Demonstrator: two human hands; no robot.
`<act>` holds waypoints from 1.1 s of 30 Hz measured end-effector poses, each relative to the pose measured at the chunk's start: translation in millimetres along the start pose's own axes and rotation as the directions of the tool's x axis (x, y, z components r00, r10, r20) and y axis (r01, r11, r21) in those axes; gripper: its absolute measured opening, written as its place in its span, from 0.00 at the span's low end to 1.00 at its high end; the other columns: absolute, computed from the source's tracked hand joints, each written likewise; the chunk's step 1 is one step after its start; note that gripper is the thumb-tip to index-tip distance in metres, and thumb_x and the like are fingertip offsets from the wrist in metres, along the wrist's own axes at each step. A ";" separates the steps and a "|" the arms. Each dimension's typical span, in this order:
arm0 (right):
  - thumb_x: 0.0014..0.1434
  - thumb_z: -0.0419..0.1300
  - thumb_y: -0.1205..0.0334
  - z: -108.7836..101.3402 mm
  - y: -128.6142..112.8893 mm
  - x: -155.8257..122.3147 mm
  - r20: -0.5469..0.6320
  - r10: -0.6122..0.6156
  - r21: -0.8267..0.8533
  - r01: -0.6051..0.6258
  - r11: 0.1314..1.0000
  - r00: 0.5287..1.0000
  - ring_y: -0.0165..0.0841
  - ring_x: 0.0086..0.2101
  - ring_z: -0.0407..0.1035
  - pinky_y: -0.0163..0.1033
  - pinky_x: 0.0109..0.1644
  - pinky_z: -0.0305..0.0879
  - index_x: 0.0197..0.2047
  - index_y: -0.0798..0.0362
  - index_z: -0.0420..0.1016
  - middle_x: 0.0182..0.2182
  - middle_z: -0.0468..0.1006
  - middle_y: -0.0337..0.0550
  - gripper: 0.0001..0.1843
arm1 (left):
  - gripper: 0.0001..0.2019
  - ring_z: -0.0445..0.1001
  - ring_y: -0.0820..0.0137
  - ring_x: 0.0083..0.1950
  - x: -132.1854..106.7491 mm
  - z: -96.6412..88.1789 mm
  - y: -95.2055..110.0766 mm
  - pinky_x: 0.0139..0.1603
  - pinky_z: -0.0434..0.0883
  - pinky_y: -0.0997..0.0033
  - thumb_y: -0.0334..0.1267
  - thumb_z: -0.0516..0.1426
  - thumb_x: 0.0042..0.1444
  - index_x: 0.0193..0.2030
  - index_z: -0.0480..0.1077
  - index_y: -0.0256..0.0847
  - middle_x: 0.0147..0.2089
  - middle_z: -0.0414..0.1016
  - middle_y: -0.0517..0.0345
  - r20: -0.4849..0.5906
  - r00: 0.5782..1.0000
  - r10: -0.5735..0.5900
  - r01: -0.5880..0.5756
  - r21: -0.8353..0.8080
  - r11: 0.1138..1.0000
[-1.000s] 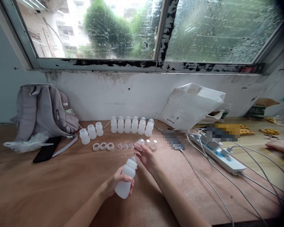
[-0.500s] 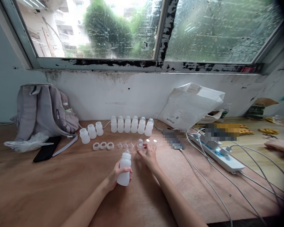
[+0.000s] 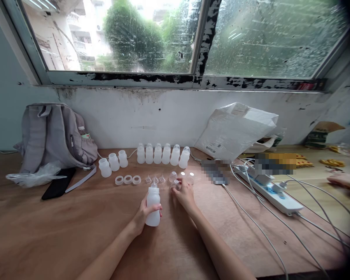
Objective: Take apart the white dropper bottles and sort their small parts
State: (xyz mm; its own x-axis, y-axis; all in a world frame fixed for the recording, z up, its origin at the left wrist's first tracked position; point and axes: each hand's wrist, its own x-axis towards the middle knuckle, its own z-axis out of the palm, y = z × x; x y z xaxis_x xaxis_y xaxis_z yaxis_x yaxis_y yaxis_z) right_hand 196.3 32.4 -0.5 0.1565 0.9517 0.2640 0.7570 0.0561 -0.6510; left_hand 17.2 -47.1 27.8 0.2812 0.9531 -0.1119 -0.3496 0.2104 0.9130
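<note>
My left hand (image 3: pixel 141 215) is wrapped round a frosted white baby bottle (image 3: pixel 153 212), nearly upright, with a collar and clear teat on top. To its right, my right hand (image 3: pixel 185 194) pinches a clear domed bottle cap (image 3: pixel 175 184) just above the table. Beyond those fingers stand several more clear caps (image 3: pixel 191 177). Three loose clear teats (image 3: pixel 161 179) lie behind the held bottle, and three white collar rings (image 3: pixel 128 179) are lined up to their left. Three open bottles (image 3: pixel 114 162) stand farther back on the left. Several capped bottles (image 3: pixel 158 154) form a row near the wall.
On the left are a grey backpack (image 3: pixel 51 136), a plastic bag (image 3: pixel 36 175) and a black phone-like slab (image 3: pixel 58 184). Rightward lie a blurred-out phone (image 3: pixel 215 172), a white package (image 3: pixel 236 130) and a power strip (image 3: pixel 277 196) with trailing cables. Another person's hand (image 3: pixel 345 179) shows at far right.
The held bottle has risen slightly and moved a little away from me. My right hand has drawn the pinched cap slightly toward me, away from the other caps.
</note>
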 end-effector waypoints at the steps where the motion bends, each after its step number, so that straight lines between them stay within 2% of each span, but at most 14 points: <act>1: 0.44 0.53 0.62 0.6 0.6 0.3 -0.003 0.001 0.002 -0.001 1.000 1.000 0.41 0.39 0.60 0.41 0.42 0.56 0.42 0.53 0.64 0.36 0.71 0.45 0.19 | 0.19 0.69 0.73 0.24 0.1 -0.2 -0.2 0.24 0.66 0.73 0.37 0.59 0.42 0.43 0.60 0.38 0.29 0.68 0.60 -0.004 1.000 0.002 -0.002 0.000 1.000; 9: 0.45 0.54 0.62 1.8 4.7 1.8 -0.034 -0.035 0.024 0.036 0.999 0.999 0.43 0.41 0.61 0.45 0.43 0.56 0.43 0.54 0.64 0.37 0.71 0.47 0.19 | 0.17 0.68 0.73 0.25 1.3 0.1 0.9 0.24 0.64 0.75 0.39 0.61 0.40 0.37 0.61 0.39 0.29 0.67 0.61 -0.037 0.998 0.042 -0.040 0.072 0.997; 13: 0.47 0.55 0.58 -5.8 -6.6 -1.3 -0.167 -0.096 0.045 0.105 0.993 0.981 0.44 0.43 0.60 0.48 0.45 0.55 0.43 0.54 0.64 0.39 0.70 0.49 0.18 | 0.20 0.67 0.74 0.25 2.5 0.4 1.9 0.27 0.64 0.75 0.40 0.62 0.39 0.39 0.63 0.37 0.27 0.67 0.61 -0.064 0.996 0.057 -0.050 0.114 0.992; 15: 0.51 0.53 0.56 -11.4 -17.7 -6.0 -0.218 -0.175 0.130 0.206 0.970 0.960 0.42 0.43 0.61 0.48 0.47 0.54 0.41 0.53 0.66 0.39 0.70 0.49 0.15 | 0.22 0.67 0.73 0.25 3.6 -0.5 0.1 0.26 0.63 0.75 0.40 0.63 0.37 0.40 0.64 0.36 0.27 0.68 0.60 -0.068 0.997 0.030 -0.021 0.141 0.990; 17: 0.53 0.52 0.55 -15.8 -30.4 -13.5 -0.175 -0.251 0.275 0.292 0.916 0.952 0.39 0.41 0.63 0.45 0.46 0.56 0.39 0.52 0.67 0.37 0.71 0.47 0.12 | 0.21 0.67 0.73 0.26 5.2 -1.8 -3.4 0.26 0.62 0.75 0.40 0.63 0.37 0.38 0.66 0.35 0.26 0.68 0.60 -0.056 0.998 0.020 -0.009 0.183 0.983; 18: 0.54 0.52 0.55 -17.0 -36.6 -17.9 -0.125 -0.270 0.351 0.297 0.888 0.955 0.39 0.41 0.63 0.44 0.46 0.56 0.39 0.51 0.67 0.37 0.72 0.46 0.12 | 0.20 0.66 0.73 0.26 6.1 -2.5 -5.4 0.26 0.62 0.75 0.40 0.64 0.36 0.37 0.66 0.35 0.25 0.68 0.60 -0.043 0.999 0.025 -0.015 0.211 0.977; 21: 0.53 0.54 0.53 -15.2 -52.1 -31.4 0.076 -0.273 0.583 0.179 0.792 0.959 0.38 0.44 0.63 0.43 0.45 0.57 0.44 0.49 0.66 0.41 0.71 0.45 0.16 | 0.17 0.64 0.74 0.26 8.6 -4.1 -10.5 0.26 0.60 0.76 0.37 0.63 0.36 0.34 0.67 0.35 0.25 0.68 0.60 -0.003 0.996 0.089 -0.084 0.309 0.947; 25: 0.49 0.58 0.51 -7.2 -63.2 -43.8 0.320 -0.277 0.793 -0.097 0.601 0.906 0.39 0.44 0.64 0.43 0.46 0.58 0.46 0.49 0.66 0.44 0.71 0.46 0.22 | 0.18 0.64 0.72 0.29 10.1 -4.9 -11.5 0.27 0.60 0.76 0.33 0.62 0.37 0.37 0.67 0.36 0.28 0.68 0.60 0.053 0.984 0.170 -0.176 0.438 0.881; 30: 0.44 0.62 0.52 -5.3 -72.6 -51.8 0.486 -0.158 0.800 -0.365 0.475 0.860 0.40 0.41 0.66 0.42 0.42 0.61 0.36 0.54 0.74 0.40 0.74 0.47 0.17 | 0.16 0.66 0.69 0.30 8.9 -4.6 -10.4 0.29 0.62 0.74 0.33 0.61 0.36 0.37 0.68 0.36 0.30 0.70 0.58 0.044 0.977 0.208 -0.201 0.506 0.839; 33: 0.42 0.64 0.55 -6.3 -76.3 -54.7 0.532 -0.087 0.791 -0.458 0.405 0.842 0.41 0.41 0.66 0.41 0.41 0.62 0.31 0.54 0.76 0.38 0.75 0.47 0.14 | 0.11 0.65 0.71 0.26 7.4 -1.0 -10.7 0.26 0.61 0.74 0.30 0.59 0.36 0.30 0.68 0.36 0.24 0.68 0.60 0.075 0.989 0.129 -0.149 0.431 0.890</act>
State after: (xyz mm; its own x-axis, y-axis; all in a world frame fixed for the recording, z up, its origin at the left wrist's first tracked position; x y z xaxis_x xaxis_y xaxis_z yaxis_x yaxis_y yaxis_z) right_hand 134.0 -25.9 39.2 -0.2720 0.9571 -0.0994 -0.2666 -0.1742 -0.9479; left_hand 22.1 -42.0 16.9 0.3000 0.9532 0.0367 0.0325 -0.0487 0.9983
